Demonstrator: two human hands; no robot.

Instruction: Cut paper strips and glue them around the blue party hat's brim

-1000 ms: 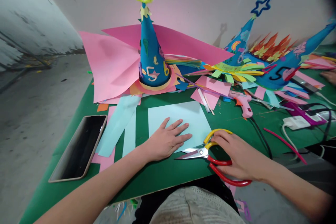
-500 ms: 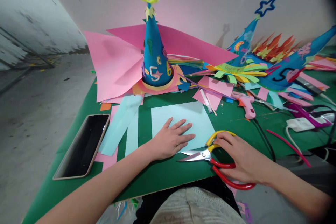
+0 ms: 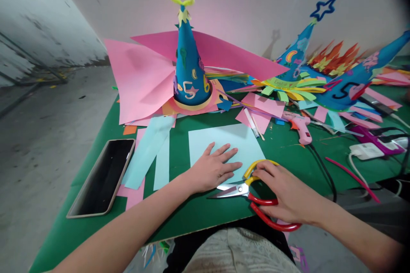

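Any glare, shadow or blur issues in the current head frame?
Head view, glare: pale sheen on the lower-left of the phone screen; head view, shadow: soft one on the wall left of the middle hat; head view, blur: rightmost hat softens toward its tip, while the scissors look fairly sharp; head view, edges: top-right corner goes black.

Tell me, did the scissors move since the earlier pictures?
Yes, a little: the scissors in the right hand have shifted left, away from the pink glue gun, which lies in place on the table.
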